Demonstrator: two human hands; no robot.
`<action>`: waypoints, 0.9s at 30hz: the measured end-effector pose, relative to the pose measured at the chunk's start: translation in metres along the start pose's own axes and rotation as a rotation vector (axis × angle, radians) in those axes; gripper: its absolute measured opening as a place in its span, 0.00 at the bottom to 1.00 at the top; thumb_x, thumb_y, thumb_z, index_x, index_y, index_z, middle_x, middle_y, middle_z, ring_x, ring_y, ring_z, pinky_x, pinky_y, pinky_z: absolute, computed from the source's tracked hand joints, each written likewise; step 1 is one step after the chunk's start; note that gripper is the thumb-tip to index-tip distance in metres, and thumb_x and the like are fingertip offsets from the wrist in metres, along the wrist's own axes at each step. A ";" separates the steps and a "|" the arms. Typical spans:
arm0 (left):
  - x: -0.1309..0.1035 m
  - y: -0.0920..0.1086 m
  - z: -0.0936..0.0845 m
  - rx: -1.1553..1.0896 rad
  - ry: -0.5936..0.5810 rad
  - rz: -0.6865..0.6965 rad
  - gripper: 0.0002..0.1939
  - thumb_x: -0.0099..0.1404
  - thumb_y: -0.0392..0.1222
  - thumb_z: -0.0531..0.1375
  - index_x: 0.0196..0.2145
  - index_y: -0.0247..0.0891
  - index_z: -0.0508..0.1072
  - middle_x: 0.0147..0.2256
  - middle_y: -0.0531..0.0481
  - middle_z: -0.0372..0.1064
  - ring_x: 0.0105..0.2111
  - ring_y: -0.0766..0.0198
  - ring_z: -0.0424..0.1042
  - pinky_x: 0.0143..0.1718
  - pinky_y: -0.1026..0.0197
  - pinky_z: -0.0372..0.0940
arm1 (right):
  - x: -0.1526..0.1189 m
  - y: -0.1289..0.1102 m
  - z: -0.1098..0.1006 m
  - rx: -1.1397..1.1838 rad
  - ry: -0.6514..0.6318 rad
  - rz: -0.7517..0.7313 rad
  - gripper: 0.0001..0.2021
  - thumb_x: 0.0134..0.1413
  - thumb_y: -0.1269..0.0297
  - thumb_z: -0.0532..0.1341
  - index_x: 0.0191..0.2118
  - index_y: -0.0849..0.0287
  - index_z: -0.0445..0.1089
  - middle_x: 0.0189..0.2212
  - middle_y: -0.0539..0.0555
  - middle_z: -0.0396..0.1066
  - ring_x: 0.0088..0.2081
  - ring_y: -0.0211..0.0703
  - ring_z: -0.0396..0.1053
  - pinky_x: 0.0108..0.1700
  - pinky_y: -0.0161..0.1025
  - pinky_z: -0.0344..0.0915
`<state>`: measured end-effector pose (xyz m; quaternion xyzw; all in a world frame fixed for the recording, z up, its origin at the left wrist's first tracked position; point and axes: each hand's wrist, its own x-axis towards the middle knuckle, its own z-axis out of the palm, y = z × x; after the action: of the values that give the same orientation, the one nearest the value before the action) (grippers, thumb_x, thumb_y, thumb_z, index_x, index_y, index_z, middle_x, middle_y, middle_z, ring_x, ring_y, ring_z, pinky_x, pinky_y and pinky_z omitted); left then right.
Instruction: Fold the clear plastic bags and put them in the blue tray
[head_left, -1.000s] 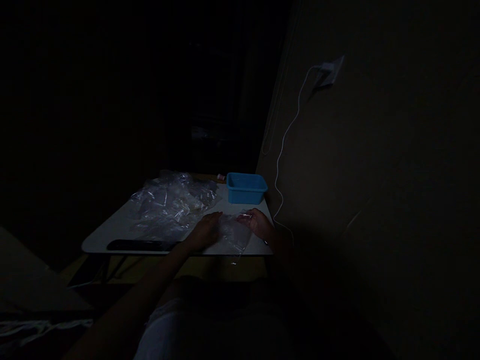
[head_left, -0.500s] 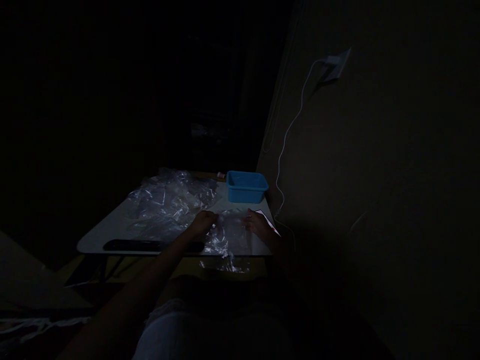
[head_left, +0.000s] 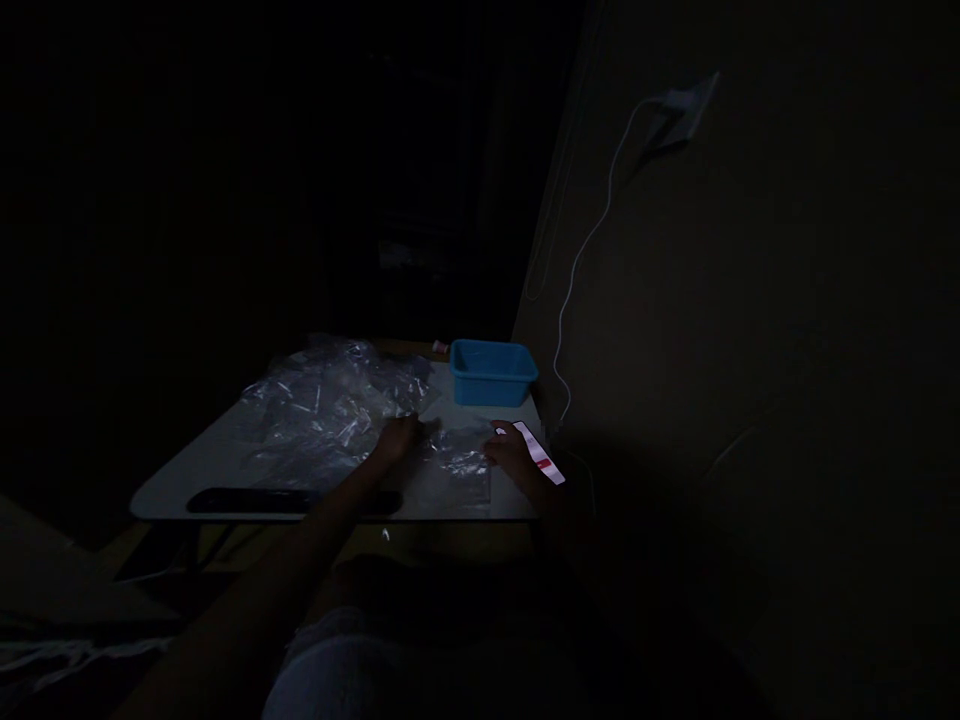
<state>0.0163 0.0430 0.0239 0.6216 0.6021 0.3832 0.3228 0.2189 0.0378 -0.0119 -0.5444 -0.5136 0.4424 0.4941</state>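
Observation:
A clear plastic bag is spread low over the front of the white folding table, between my hands. My right hand has its fingers curled on the bag's right edge. At the bag's left side, my left hand is closed, its fingers pinched on the plastic, though dim light blurs the exact grip. Left of that hand lies a large crumpled heap of clear plastic bags. Partly behind my right hand rests a phone with a lit screen showing a red patch.
A blue plastic basin stands at the table's back right. A small pinkish-white item lies behind it to the left. Along the front edge runs a dark slot. A white cable hangs from a wall socket on the right.
The bag has come down from a raised, hanging position and now lies flatter on the table. My left hand has shifted slightly left; more of the phone's screen shows.

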 end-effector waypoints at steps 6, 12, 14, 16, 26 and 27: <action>-0.042 -0.025 -0.013 0.233 0.082 0.449 0.14 0.57 0.42 0.45 0.28 0.36 0.68 0.30 0.46 0.68 0.33 0.61 0.67 0.36 0.60 0.62 | 0.010 0.001 0.010 -0.279 0.123 -0.156 0.19 0.35 0.73 0.55 0.39 0.57 0.62 0.24 0.47 0.64 0.28 0.39 0.64 0.30 0.35 0.59; -0.048 -0.033 -0.007 0.556 -0.191 0.678 0.14 0.61 0.38 0.46 0.33 0.37 0.70 0.32 0.44 0.69 0.35 0.60 0.66 0.38 0.59 0.61 | -0.004 -0.005 0.015 -0.769 0.222 -0.346 0.04 0.43 0.70 0.55 0.29 0.56 0.64 0.29 0.51 0.65 0.30 0.40 0.62 0.30 0.35 0.54; -0.039 -0.030 -0.001 0.621 -0.176 0.684 0.14 0.61 0.38 0.46 0.35 0.37 0.70 0.35 0.44 0.69 0.37 0.60 0.65 0.40 0.57 0.59 | -0.010 -0.003 0.016 -0.850 0.175 -0.355 0.04 0.47 0.67 0.53 0.26 0.56 0.64 0.25 0.50 0.65 0.28 0.39 0.61 0.29 0.34 0.53; -0.031 -0.030 0.007 0.685 -0.136 0.662 0.13 0.61 0.38 0.47 0.37 0.37 0.70 0.38 0.43 0.69 0.40 0.58 0.64 0.42 0.55 0.58 | -0.014 -0.001 0.016 -0.904 0.129 -0.394 0.06 0.49 0.68 0.52 0.25 0.56 0.64 0.25 0.50 0.65 0.29 0.39 0.61 0.30 0.34 0.53; -0.029 -0.042 0.022 0.860 0.096 0.455 0.18 0.61 0.44 0.47 0.47 0.37 0.64 0.51 0.40 0.58 0.50 0.47 0.54 0.44 0.46 0.54 | -0.023 -0.001 0.014 -1.069 -0.108 -0.680 0.06 0.48 0.72 0.53 0.30 0.58 0.66 0.34 0.53 0.68 0.42 0.42 0.59 0.45 0.40 0.50; -0.030 -0.040 0.021 0.865 0.108 0.449 0.18 0.61 0.44 0.47 0.46 0.36 0.65 0.50 0.40 0.59 0.49 0.48 0.54 0.43 0.47 0.55 | -0.024 -0.002 0.014 -1.063 -0.113 -0.683 0.07 0.48 0.73 0.53 0.32 0.58 0.67 0.35 0.53 0.68 0.43 0.42 0.59 0.45 0.41 0.50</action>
<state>0.0148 0.0165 -0.0235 0.7925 0.5730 0.1896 -0.0874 0.2031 0.0149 -0.0126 -0.4967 -0.8331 -0.0274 0.2417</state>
